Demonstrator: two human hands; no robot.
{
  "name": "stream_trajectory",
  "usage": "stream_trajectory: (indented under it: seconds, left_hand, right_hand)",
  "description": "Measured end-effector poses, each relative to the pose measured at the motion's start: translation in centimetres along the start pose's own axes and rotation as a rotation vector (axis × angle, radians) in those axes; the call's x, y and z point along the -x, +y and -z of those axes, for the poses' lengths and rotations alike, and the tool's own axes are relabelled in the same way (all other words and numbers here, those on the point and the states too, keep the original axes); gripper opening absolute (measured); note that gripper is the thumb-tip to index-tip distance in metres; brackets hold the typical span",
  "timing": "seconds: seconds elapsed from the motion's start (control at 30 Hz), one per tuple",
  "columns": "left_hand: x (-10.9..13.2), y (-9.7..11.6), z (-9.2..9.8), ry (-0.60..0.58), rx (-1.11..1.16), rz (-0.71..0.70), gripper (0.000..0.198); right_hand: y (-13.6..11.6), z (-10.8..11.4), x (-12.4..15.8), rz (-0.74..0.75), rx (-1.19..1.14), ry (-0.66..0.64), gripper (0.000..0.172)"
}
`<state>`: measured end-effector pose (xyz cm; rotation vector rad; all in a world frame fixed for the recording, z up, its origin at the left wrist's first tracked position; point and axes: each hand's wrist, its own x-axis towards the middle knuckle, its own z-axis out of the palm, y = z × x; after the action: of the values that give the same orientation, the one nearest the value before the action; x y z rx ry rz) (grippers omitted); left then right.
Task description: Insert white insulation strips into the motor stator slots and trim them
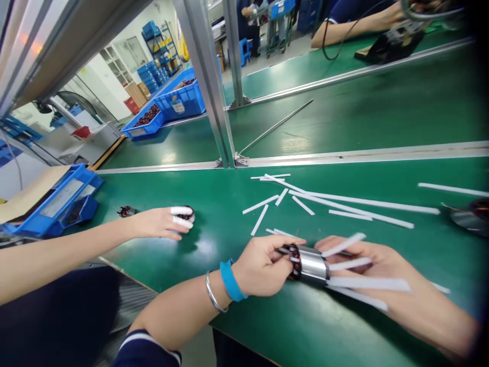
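Observation:
A silver metal cylinder (314, 265) with dark and copper-coloured windings at its left end is held above the green bench. My left hand (265, 266), with a blue band and a bangle at the wrist, pinches that left end. Behind the cylinder's right end lies my right hand (378, 265), its fingers curled against the part and partly hidden. Several white strips (369, 283) stick out of the right end across my right palm. More loose white strips (344, 204) are scattered on the bench just beyond.
At the left, another person's hand (168, 223) with white-wrapped fingertips touches a similar part (188, 215). Blue trays (64, 199) stand at far left. A metal post (214, 81) rises behind the bench. A dark round object (471, 216) sits at the right edge.

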<state>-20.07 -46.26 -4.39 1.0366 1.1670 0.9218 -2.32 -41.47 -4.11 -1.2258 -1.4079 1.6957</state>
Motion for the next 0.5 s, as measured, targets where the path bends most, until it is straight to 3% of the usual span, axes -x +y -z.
stream_trajectory:
  seconds: [0.17,0.33,0.5]
  left_hand:
    - [0.1,0.4,0.1,-0.012,0.017,-0.029,0.035]
    - [0.3,0.4,-0.4,0.041,0.086,-0.048,0.014]
    - [0.4,0.5,-0.2,0.027,0.138,0.02,0.012]
  right_hand:
    - [0.6,-0.4,0.1,-0.032,-0.09,0.035,0.034]
    - [1.4,0.5,0.3,-0.124,-0.127,-0.091,0.028]
    - [0.3,0.2,0.6,-0.206,-0.172,-0.11,0.038]
